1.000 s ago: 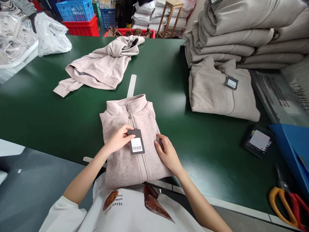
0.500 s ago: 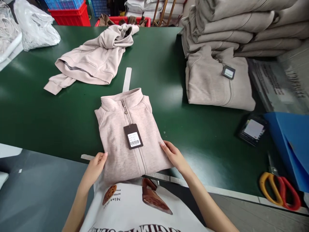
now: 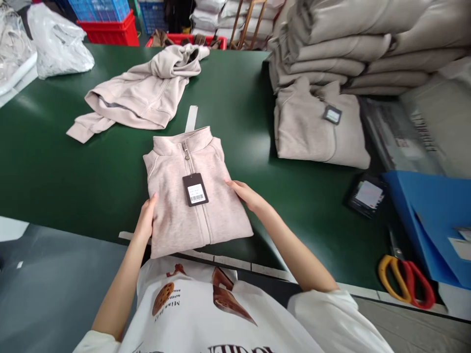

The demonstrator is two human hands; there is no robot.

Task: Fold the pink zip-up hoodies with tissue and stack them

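A folded pale pink zip-up jacket (image 3: pixel 172 215) lies in front of me, collar away from me, its near part at the table's edge. A dark hang tag (image 3: pixel 196 189) with a barcode label rests on its front, below the zipper pull. My left hand (image 3: pixel 146 215) grips the jacket's left side, thumb on top and fingers hidden beneath or behind the edge. On the right side my right hand (image 3: pixel 247 193) holds the other edge, its thumb on the fabric and the other fingers tucked under.
On the green table (image 3: pixel 235 93) lies a loose pink jacket (image 3: pixel 136 95) at the back left. Taupe folded garments (image 3: pixel 331 54) are stacked at the right, a tagged one (image 3: pixel 312 132) before them. Black tags (image 3: pixel 366 195), scissors (image 3: pixel 405 284) and a blue folder (image 3: pixel 423 215) lie nearer.
Both hands have slid up along the jacket's sides, away from me. The jacket and its tag sit slightly farther from my body. The view has shifted a little to the right.
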